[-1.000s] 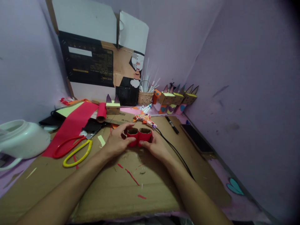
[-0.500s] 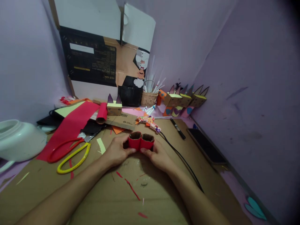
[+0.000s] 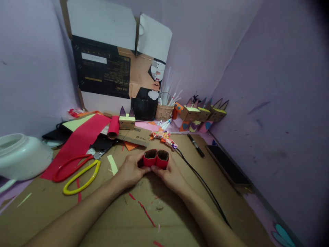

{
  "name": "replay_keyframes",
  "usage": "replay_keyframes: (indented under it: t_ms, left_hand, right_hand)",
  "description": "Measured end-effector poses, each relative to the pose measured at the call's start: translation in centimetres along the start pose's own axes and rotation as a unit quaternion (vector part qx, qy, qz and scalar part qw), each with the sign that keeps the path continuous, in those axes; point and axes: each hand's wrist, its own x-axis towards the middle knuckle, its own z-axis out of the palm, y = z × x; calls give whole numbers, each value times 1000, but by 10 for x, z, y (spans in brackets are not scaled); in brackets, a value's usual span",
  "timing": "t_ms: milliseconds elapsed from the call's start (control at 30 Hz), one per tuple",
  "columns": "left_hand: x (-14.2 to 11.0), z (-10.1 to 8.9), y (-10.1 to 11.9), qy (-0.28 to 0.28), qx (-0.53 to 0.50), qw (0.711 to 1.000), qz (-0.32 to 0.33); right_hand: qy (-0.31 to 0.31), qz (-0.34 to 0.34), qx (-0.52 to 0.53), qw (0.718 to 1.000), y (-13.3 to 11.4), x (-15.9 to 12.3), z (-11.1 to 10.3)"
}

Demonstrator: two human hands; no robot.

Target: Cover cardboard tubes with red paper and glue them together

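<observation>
Two short cardboard tubes wrapped in red paper [image 3: 156, 159] stand side by side, pressed together, on the brown cardboard sheet [image 3: 133, 219]. My left hand [image 3: 130, 170] grips the left tube and my right hand [image 3: 169, 174] grips the right one, thumbs at the front. The tubes' open brown tops face up.
Red-and-yellow scissors [image 3: 77, 171] lie to the left beside a red paper sheet [image 3: 79, 140] and a red roll [image 3: 113, 127]. A white bowl [image 3: 20, 156] sits far left. A patterned glue gun [image 3: 164, 136] with a black cord, a black marker [image 3: 195, 145], a dark phone [image 3: 226, 164] and several eared paper boxes [image 3: 203, 113] lie behind and to the right.
Both hands have squeezed the two red tubes closer together and drawn them slightly nearer. The view has shifted a little, so the table items sit lower and further right.
</observation>
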Motion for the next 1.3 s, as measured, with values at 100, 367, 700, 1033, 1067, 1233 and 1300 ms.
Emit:
replay_keyframes:
  t_ms: [100, 367, 700, 1033, 1067, 1233, 1300]
  left_hand:
    - [0, 1, 0, -1, -10, 1000, -1]
    - [-1, 3, 1, -7, -42, 999, -30]
    - [-1, 9, 12, 1, -62, 996, -59]
    - [10, -7, 28, -41, -130, 982, -134]
    - [10, -8, 29, -42, -146, 978, -143]
    - [3, -12, 33, -29, -196, 967, -157]
    - [3, -12, 33, -31, -201, 967, -153]
  right_hand:
    - [-5, 2, 24, 1000, -2, 1, 2]
    - [-18, 40, 62, 997, 0, 0, 6]
    - [-9, 53, 92, 994, -12, 1, 8]
    - [-112, 173, 359, 910, -36, 10, -13]
    - [-123, 174, 373, 903, -37, 11, -15]
    - [-151, 156, 379, 900, -39, 7, -20]
    - [-157, 153, 372, 902, -40, 5, -20]
